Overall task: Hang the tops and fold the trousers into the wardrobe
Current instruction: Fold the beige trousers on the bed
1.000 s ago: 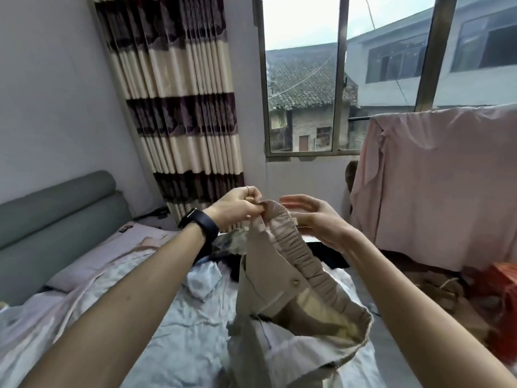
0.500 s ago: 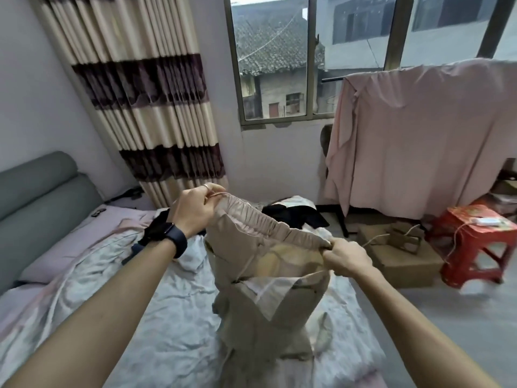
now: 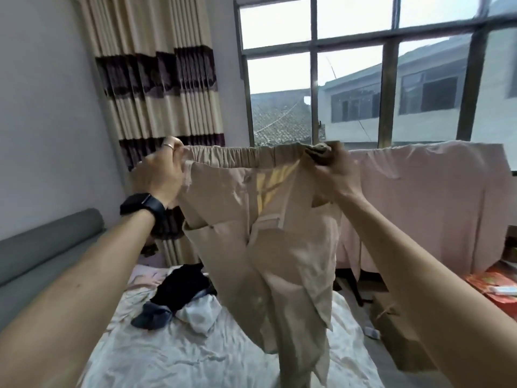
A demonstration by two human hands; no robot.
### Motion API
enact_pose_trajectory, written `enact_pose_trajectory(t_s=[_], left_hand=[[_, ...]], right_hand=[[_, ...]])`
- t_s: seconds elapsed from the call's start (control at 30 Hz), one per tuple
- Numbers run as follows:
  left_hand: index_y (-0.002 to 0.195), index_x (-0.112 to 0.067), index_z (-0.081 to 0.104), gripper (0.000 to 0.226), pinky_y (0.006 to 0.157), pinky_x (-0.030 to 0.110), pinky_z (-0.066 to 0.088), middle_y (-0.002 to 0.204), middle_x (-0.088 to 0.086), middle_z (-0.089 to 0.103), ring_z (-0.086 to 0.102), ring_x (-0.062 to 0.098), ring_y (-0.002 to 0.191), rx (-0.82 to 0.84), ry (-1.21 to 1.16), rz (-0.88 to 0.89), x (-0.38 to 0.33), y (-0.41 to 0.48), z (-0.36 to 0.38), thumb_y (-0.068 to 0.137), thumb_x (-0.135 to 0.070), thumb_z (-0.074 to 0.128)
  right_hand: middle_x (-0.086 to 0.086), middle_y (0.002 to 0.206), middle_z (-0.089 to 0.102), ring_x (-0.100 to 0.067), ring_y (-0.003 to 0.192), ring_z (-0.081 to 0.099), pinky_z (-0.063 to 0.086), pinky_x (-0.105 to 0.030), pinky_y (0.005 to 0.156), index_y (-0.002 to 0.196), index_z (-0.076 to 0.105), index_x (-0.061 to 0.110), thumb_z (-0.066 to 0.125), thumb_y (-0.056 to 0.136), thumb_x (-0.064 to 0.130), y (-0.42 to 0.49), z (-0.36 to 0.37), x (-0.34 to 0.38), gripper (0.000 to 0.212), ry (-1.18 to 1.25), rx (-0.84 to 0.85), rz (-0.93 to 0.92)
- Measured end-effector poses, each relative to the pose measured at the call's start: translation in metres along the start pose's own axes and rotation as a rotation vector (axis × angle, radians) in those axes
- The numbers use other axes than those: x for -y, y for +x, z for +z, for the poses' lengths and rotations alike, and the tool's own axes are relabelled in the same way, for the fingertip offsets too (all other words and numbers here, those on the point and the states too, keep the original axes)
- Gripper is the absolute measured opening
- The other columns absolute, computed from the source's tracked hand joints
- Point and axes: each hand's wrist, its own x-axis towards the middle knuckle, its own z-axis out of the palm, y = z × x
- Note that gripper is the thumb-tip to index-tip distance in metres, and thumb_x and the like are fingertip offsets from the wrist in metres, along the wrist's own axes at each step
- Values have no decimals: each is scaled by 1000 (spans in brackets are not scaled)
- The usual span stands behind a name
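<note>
With the left hand (image 3: 161, 175) and right hand (image 3: 333, 175) each pinching the beige trousers' (image 3: 265, 247) waistband stretched taut above the bed (image 3: 195, 357), folding begins: next, align both legs.

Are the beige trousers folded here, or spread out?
Spread, unfolded: the left hand and right hand hold the beige trousers by the waistband, stretched wide; the legs hang over the bed.

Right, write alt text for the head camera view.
The left hand and right hand hold beige trousers up by the elastic waistband, legs hanging over a bed. Dark clothes lie on the bed; behind are a striped curtain, a window and a draped pink cloth.
</note>
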Motion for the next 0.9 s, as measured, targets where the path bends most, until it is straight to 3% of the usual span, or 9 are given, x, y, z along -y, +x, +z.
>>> enact_pose_trajectory(t_s=[0.1, 0.2, 0.27, 0.4, 0.53, 0.67, 0.8, 0.9], left_hand=[[115, -20, 51, 20, 52, 35, 33, 84, 14, 67, 55, 32, 64, -103, 2, 35, -12, 25, -38, 106, -33, 40], [114, -18, 47, 18, 53, 36, 28, 75, 12, 58, 51, 34, 64, -160, 18, 30, -21, 38, -70, 104, -33, 43], [113, -21, 45, 16, 55, 39, 31, 73, 5, 50, 45, 30, 63, -166, 34, 4, -25, 40, -87, 104, -34, 42], [113, -21, 45, 12, 56, 40, 32, 72, 2, 48, 41, 26, 63, -185, 5, 10, -38, 33, -109, 103, -29, 43], [112, -22, 45, 11, 58, 39, 33, 72, 7, 56, 50, 32, 63, -157, -40, 32, -52, 18, -120, 103, -28, 45], [116, -20, 48, 18, 60, 39, 37, 88, 13, 71, 64, 42, 77, -173, -109, 46, -64, 4, -132, 102, -31, 46], [113, -15, 55, 22, 60, 28, 35, 78, -6, 62, 58, 21, 66, -300, -351, 10, -71, -8, -146, 98, -32, 52], [110, -15, 55, 21, 53, 19, 31, 73, -10, 58, 47, 6, 54, -324, -403, 13, -70, -19, -141, 96, -30, 54]], right_hand=[[-1, 88, 70, -14, 75, 55, 32, -17, 55, 108, 67, 18, 74, 88, 33, 15, -15, 45, 26, -15, -202, -189], [-7, 89, 72, -15, 71, 50, 30, -19, 53, 103, 68, 13, 73, 89, 35, 20, -31, 82, 27, -66, -290, -300], [-3, 87, 70, -11, 64, 46, 32, -6, 52, 102, 68, 13, 73, 89, 37, 15, -42, 100, 27, -97, -320, -347], [11, 70, 53, 11, 56, 34, 32, -1, 51, 94, 65, 21, 70, 89, 36, -1, -59, 114, 17, -127, -347, -340], [16, 67, 49, 5, 55, 38, 23, -7, 47, 92, 62, 25, 68, 89, 42, -24, -77, 115, 18, -159, -331, -270], [21, 63, 46, 9, 56, 37, 21, -10, 48, 94, 64, 28, 68, 88, 42, -43, -100, 115, 16, -206, -355, -229], [17, 68, 52, 12, 59, 38, 26, -12, 50, 99, 71, 25, 70, 85, 44, -56, -121, 115, 23, -161, -416, -215], [18, 67, 49, 11, 58, 35, 24, -15, 50, 98, 72, 25, 70, 83, 47, -63, -123, 110, 27, -179, -440, -197]])
